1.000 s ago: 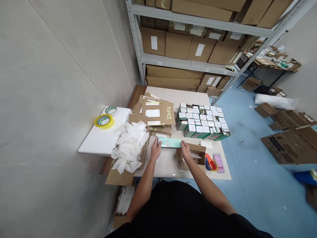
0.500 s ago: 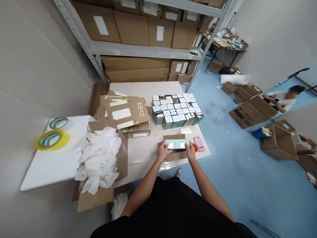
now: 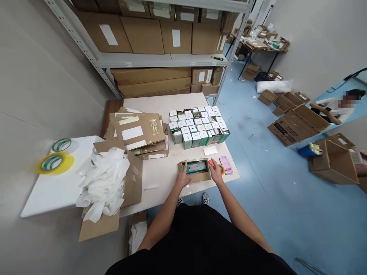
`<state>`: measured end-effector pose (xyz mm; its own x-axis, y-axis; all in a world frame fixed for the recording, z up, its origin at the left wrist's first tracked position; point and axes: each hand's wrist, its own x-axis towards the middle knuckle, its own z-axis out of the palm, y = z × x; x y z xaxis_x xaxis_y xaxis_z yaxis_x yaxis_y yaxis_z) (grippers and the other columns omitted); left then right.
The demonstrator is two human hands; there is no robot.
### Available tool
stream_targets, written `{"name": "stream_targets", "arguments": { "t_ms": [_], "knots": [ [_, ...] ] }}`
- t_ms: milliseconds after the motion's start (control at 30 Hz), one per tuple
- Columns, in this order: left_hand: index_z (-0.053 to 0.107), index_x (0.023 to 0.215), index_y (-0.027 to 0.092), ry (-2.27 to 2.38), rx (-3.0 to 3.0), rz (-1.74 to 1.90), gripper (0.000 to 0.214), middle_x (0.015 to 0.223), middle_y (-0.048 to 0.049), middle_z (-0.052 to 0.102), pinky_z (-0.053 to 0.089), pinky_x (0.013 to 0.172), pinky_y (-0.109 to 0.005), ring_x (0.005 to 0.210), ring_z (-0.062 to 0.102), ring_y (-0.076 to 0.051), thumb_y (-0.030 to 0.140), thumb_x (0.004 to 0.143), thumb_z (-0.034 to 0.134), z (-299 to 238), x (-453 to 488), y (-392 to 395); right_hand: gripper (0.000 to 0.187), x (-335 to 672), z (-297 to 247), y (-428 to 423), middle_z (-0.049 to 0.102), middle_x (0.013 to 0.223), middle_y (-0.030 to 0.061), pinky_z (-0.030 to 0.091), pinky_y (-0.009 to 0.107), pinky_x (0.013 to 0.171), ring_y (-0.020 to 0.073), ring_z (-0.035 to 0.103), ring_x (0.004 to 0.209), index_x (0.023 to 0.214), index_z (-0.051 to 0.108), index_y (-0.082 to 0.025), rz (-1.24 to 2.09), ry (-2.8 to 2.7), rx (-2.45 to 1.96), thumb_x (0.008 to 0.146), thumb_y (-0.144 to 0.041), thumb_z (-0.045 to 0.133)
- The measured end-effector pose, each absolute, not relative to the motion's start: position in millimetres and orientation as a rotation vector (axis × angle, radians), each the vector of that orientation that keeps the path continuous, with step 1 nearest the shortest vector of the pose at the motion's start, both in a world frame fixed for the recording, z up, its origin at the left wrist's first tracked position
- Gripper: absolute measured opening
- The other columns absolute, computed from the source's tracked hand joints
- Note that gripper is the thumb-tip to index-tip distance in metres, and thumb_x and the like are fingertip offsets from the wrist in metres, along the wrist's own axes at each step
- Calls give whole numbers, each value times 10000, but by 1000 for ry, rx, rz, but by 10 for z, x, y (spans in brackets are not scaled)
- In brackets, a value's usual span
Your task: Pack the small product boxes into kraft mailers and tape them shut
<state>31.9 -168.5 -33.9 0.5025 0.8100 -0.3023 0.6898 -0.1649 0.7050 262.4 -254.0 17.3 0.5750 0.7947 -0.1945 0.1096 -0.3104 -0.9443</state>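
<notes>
A small open cardboard box (image 3: 200, 177) rests near the front edge of the table, with a green box (image 3: 196, 166) bearing a pink panel lying inside. My left hand (image 3: 182, 176) grips the left end of the cardboard box, its fingers over the rim and the thumb at the near side. Beside the right end, my right hand (image 3: 217, 173) is closed on a red tape dispenser (image 3: 211, 163), partly hidden by the fingers; a yellow roll edge shows behind them. A pink patterned item (image 3: 226, 165) lies just right of that hand.
Behind stand rows of green-and-white boxes (image 3: 199, 126) and a white card (image 3: 210, 150). Flattened cartons (image 3: 143, 131) are stacked to the left, near a carton of white paper strips (image 3: 107, 179) and tape rolls (image 3: 54, 163). A shelf (image 3: 163, 60) rises at the back; a person sits far right.
The green box, held in both hands before, now lies inside the cardboard box. My left hand has moved to that box's left end, and my right hand has taken the tape dispenser.
</notes>
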Motion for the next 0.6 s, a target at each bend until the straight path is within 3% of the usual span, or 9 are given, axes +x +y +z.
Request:
{"name": "stream_targets", "arguments": {
  "t_ms": [100, 200, 333, 467, 600],
  "knots": [
    [245, 1613, 226, 1287, 1958, 252, 1095, 1704, -209, 236, 344, 1222, -494, 1588, 219, -349, 243, 712, 866, -388, 334, -1825, 644, 2645, 186, -2523, 554, 1542, 87, 347, 471, 1237, 290, 477, 1449, 1442, 601, -235, 883, -847, -1697, 861, -512, 628],
    [573, 1339, 216, 1358, 2010, 222, 694, 1735, -164, 159, 374, 1204, -539, 1588, 201, -381, 268, 715, 872, -448, 349, -1970, 531, 2701, 143, -2532, 610, 1483, 68, 338, 510, 1238, 299, 503, 1424, 1345, 677, -274, 956, -978, -1669, 843, -445, 653],
    [708, 1012, 206, 1469, 2018, 189, 180, 1744, -81, 176, 371, 1209, -550, 1598, 162, -370, 226, 835, 728, -473, 440, -2107, 415, 2834, -3, -2483, 652, 1427, 66, 318, 541, 1244, 319, 509, 1419, 1204, 757, -287, 1109, -1171, -1698, 802, -344, 677],
    [740, 961, 216, 1491, 1967, 261, 166, 1711, -21, 296, 312, 1261, -508, 1610, 139, -292, 201, 902, 585, -413, 564, -2255, 492, 2977, -150, -2282, 568, 1526, 83, 248, 519, 1279, 320, 396, 1510, 1256, 737, -238, 1151, -1319, -1711, 770, -244, 658],
    [754, 1023, 247, 1458, 1934, 367, 206, 1685, 6, 352, 284, 1284, -518, 1613, 144, -241, 258, 928, 572, -277, 577, -2546, 594, 3064, -186, -2084, 442, 1632, 53, 204, 523, 1290, 288, 249, 1579, 1404, 631, -246, 1047, -1489, -1682, 810, -239, 623]
  ]
}}
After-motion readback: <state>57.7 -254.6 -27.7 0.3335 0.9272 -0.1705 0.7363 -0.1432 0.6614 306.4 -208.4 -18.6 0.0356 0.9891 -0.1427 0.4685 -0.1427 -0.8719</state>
